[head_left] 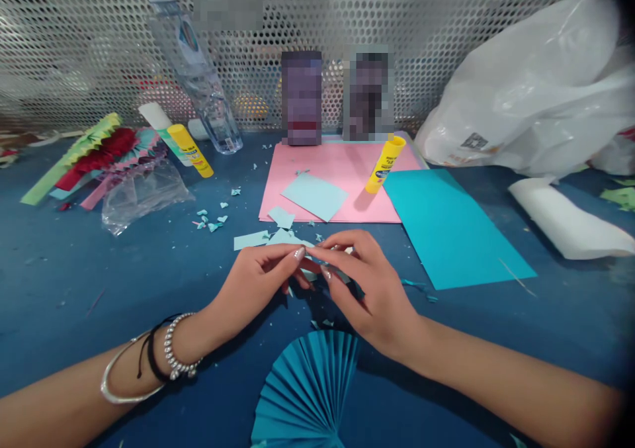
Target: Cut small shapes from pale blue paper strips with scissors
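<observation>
My left hand has its thumb pressed to its fingers, and whatever sits in the pinch is too small to make out. Its fingertips meet those of my right hand, whose fingers are bent inward around the same spot. Pale blue paper scraps lie just behind and beneath the fingers, partly hidden by them. Closer to me, a pleated teal paper fan lies spread on the blue table.
Pink sheets carry a pale blue paper piece and an upright glue stick. To the right are a teal sheet, white roll and plastic bag. A bottle and folded paper strips are at left.
</observation>
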The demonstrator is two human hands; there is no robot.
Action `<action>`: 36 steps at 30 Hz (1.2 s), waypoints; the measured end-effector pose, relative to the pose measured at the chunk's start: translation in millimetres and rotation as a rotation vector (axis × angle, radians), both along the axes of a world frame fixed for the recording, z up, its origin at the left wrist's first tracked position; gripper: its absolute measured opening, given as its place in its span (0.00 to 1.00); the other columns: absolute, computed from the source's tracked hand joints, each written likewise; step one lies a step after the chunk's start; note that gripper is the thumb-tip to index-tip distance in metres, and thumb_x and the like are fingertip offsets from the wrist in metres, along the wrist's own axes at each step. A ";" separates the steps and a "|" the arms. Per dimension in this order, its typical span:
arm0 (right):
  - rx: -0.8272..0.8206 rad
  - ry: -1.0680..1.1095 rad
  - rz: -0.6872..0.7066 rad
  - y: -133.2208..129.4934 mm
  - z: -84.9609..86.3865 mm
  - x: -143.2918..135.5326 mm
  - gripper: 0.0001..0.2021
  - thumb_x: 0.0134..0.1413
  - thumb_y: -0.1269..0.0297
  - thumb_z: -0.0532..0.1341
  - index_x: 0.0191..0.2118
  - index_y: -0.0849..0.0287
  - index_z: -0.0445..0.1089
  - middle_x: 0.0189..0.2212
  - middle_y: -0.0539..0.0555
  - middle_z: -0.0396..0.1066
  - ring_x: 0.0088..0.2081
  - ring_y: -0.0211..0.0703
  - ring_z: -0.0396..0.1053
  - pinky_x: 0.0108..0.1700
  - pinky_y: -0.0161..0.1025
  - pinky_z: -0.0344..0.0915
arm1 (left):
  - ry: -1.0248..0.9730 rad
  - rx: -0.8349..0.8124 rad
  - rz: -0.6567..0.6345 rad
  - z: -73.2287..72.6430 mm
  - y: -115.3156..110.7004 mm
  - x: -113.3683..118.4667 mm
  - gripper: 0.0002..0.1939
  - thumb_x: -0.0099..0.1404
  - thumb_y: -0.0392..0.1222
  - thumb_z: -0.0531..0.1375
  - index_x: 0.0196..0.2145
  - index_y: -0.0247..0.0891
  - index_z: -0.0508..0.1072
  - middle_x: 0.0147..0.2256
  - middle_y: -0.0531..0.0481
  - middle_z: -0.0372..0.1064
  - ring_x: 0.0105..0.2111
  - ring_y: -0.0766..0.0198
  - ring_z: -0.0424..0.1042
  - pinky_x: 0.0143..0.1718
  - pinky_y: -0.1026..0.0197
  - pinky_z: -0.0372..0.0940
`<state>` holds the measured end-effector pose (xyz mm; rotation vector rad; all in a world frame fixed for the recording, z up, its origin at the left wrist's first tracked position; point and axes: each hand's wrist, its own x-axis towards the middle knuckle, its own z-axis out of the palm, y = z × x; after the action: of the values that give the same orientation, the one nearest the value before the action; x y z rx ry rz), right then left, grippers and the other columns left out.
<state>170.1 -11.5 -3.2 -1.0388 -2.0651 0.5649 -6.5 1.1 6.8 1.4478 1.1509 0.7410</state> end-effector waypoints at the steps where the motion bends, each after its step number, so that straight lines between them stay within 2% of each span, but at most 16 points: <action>1: 0.020 -0.039 0.008 -0.8 -0.1 0.0 0.19 0.52 0.75 0.53 0.50 0.58 0.62 0.45 0.55 0.59 0.47 0.43 0.57 0.47 0.41 0.59 | -0.010 0.003 0.014 -0.4 0.3 -0.4 0.13 0.63 0.41 0.52 0.39 0.37 0.73 0.23 0.52 0.70 0.24 0.70 0.68 0.22 0.71 0.62; 4: 0.063 -0.136 0.015 -3.3 -0.1 -0.6 0.21 0.50 0.76 0.53 0.52 0.60 0.61 0.50 0.55 0.57 0.49 0.46 0.53 0.49 0.43 0.57 | -0.032 0.013 0.029 -1.2 1.1 -1.2 0.12 0.63 0.41 0.52 0.39 0.37 0.73 0.23 0.53 0.69 0.24 0.70 0.67 0.22 0.71 0.62; 7: 0.063 -0.144 0.025 -3.4 -0.4 -0.5 0.21 0.50 0.76 0.53 0.52 0.60 0.61 0.52 0.55 0.56 0.50 0.47 0.52 0.48 0.45 0.58 | -0.036 0.011 0.021 -0.7 1.4 -1.0 0.12 0.63 0.41 0.52 0.39 0.37 0.73 0.22 0.53 0.69 0.24 0.70 0.68 0.21 0.72 0.62; 13: -0.102 0.096 -0.013 4.6 -1.2 1.8 0.11 0.50 0.74 0.55 0.40 0.57 0.67 0.43 0.54 0.60 0.45 0.42 0.60 0.44 0.42 0.61 | 0.028 0.020 -0.058 0.8 -1.7 0.7 0.12 0.63 0.40 0.53 0.39 0.36 0.73 0.23 0.53 0.71 0.24 0.70 0.69 0.22 0.72 0.62; 18: -0.198 0.210 -0.017 7.9 -0.7 1.5 0.06 0.51 0.70 0.56 0.37 0.57 0.64 0.40 0.53 0.60 0.40 0.39 0.62 0.35 0.36 0.62 | 0.076 0.083 -0.101 -1.0 -4.3 2.6 0.11 0.61 0.39 0.54 0.39 0.37 0.74 0.24 0.53 0.72 0.25 0.71 0.70 0.24 0.73 0.63; 21: -0.204 0.210 -0.004 8.2 -1.1 0.6 0.06 0.50 0.69 0.57 0.36 0.57 0.62 0.39 0.52 0.61 0.41 0.38 0.61 0.36 0.35 0.61 | 0.109 0.125 -0.098 -1.6 -5.0 2.8 0.11 0.61 0.38 0.54 0.39 0.37 0.74 0.25 0.53 0.73 0.24 0.71 0.70 0.23 0.73 0.63; 29: -0.230 0.183 0.012 8.3 -1.1 0.8 0.07 0.49 0.75 0.55 0.36 0.58 0.61 0.38 0.51 0.62 0.37 0.35 0.62 0.37 0.35 0.60 | 0.124 0.145 -0.123 -2.1 -5.4 1.5 0.12 0.62 0.38 0.53 0.40 0.37 0.74 0.25 0.52 0.73 0.24 0.70 0.70 0.23 0.72 0.63; 36: -0.232 0.185 0.035 8.6 0.2 -0.4 0.05 0.51 0.69 0.56 0.36 0.58 0.62 0.37 0.51 0.62 0.38 0.37 0.61 0.37 0.36 0.60 | 0.166 0.183 -0.125 -0.5 -5.7 1.9 0.11 0.61 0.38 0.53 0.38 0.38 0.75 0.25 0.53 0.73 0.23 0.71 0.68 0.24 0.72 0.62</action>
<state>169.7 -2.9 -3.0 -1.0401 -1.8895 0.9017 -4.6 -4.6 6.3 1.7454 1.1282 0.6619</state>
